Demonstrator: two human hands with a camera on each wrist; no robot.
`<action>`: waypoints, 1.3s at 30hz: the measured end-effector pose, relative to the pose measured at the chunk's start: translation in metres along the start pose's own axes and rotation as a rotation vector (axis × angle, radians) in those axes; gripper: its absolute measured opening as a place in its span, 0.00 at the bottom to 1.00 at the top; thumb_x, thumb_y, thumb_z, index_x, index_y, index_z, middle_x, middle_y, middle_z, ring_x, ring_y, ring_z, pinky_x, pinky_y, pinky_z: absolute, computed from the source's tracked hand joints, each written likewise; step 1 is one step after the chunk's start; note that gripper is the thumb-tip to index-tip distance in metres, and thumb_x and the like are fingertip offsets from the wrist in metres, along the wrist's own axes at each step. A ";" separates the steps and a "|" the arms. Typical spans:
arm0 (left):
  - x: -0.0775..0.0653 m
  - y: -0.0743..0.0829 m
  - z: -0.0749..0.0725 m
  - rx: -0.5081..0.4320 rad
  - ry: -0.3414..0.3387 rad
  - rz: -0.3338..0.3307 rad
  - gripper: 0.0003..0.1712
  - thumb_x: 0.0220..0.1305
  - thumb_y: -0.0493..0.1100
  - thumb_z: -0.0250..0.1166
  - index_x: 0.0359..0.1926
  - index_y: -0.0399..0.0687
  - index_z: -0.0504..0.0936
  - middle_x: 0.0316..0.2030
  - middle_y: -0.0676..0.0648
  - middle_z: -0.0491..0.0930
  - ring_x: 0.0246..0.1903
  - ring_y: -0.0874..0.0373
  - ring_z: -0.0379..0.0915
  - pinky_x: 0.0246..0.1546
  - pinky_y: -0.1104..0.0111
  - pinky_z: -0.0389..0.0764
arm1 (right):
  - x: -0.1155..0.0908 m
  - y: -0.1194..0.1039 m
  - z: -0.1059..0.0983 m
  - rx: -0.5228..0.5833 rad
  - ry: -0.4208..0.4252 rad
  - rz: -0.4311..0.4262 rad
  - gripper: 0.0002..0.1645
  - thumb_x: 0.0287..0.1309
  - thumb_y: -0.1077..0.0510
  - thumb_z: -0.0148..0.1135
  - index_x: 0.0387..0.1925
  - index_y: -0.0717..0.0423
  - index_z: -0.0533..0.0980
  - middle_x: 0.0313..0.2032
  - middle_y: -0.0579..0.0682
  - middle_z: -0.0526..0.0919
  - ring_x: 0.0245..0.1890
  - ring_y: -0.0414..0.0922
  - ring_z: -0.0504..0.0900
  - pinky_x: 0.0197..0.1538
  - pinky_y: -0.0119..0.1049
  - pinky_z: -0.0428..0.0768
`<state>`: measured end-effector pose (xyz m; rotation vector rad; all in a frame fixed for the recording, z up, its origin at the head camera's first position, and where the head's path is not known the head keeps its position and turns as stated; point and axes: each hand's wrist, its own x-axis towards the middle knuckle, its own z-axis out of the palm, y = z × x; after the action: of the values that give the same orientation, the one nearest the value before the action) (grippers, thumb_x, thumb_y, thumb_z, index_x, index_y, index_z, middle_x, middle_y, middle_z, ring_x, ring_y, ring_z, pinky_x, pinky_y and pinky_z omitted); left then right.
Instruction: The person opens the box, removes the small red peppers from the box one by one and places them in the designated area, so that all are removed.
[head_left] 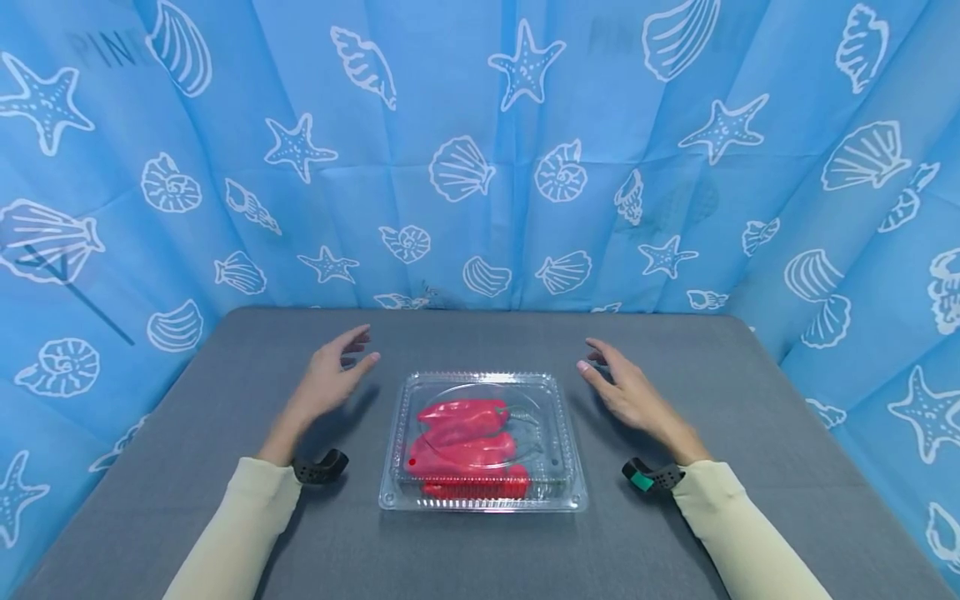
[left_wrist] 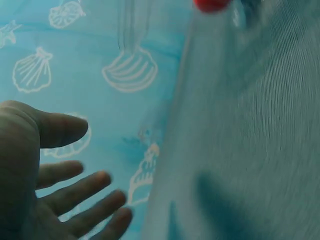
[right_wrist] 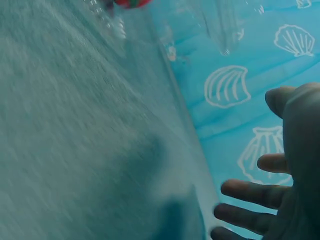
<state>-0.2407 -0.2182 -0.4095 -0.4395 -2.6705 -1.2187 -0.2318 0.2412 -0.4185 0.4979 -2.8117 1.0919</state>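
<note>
A clear plastic clamshell box (head_left: 480,506) lies on the table with its domed lid down over several long red peppers (head_left: 465,454). The peppers lie sideways, their green stems to the right. To the left of the box, my left hand (head_left: 335,375) is held above the table, fingers spread and loosely bent, touching nothing. My right hand (head_left: 622,385) mirrors it on the other side, thumb toward the box and fingers apart. Both wrist views show bare fingers with nothing in them; a bit of red pepper (left_wrist: 211,4) appears at the top of the left wrist view.
The grey cloth-covered table (head_left: 480,558) ends at the back against a blue curtain (head_left: 480,225) with white seashells and starfish, which also hangs along both sides. Black bands (head_left: 321,468) circle both wrists below pale yellow sleeves (head_left: 240,525).
</note>
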 end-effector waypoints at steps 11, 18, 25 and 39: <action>-0.003 0.005 0.014 -0.538 -0.386 -0.184 0.35 0.74 0.41 0.60 0.75 0.30 0.58 0.65 0.27 0.69 0.59 0.42 0.75 0.60 0.52 0.77 | -0.001 -0.011 0.016 0.384 -0.160 -0.013 0.31 0.80 0.56 0.44 0.72 0.72 0.58 0.56 0.69 0.78 0.54 0.58 0.80 0.55 0.50 0.80; -0.006 -0.002 0.022 -0.711 -0.483 -0.272 0.35 0.76 0.46 0.58 0.76 0.35 0.60 0.68 0.33 0.67 0.60 0.51 0.75 0.60 0.61 0.77 | -0.002 -0.013 0.016 0.480 -0.298 -0.011 0.32 0.78 0.55 0.46 0.74 0.70 0.57 0.56 0.68 0.75 0.44 0.48 0.81 0.51 0.44 0.82; -0.009 -0.010 0.026 -0.912 -0.575 -0.254 0.35 0.77 0.41 0.56 0.76 0.31 0.55 0.68 0.35 0.70 0.64 0.50 0.73 0.64 0.59 0.73 | -0.002 -0.012 0.019 0.541 -0.377 -0.045 0.33 0.77 0.54 0.47 0.74 0.69 0.57 0.58 0.71 0.76 0.49 0.52 0.82 0.51 0.41 0.81; -0.009 -0.016 0.034 -0.928 -0.480 -0.210 0.32 0.77 0.37 0.55 0.76 0.34 0.58 0.66 0.40 0.73 0.62 0.54 0.75 0.62 0.60 0.75 | -0.001 -0.011 0.033 0.626 -0.217 -0.058 0.28 0.77 0.59 0.48 0.69 0.73 0.62 0.53 0.74 0.78 0.44 0.51 0.87 0.44 0.35 0.83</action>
<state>-0.2392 -0.2044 -0.4454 -0.6311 -2.3306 -2.6965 -0.2254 0.2117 -0.4358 0.7755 -2.5446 2.0157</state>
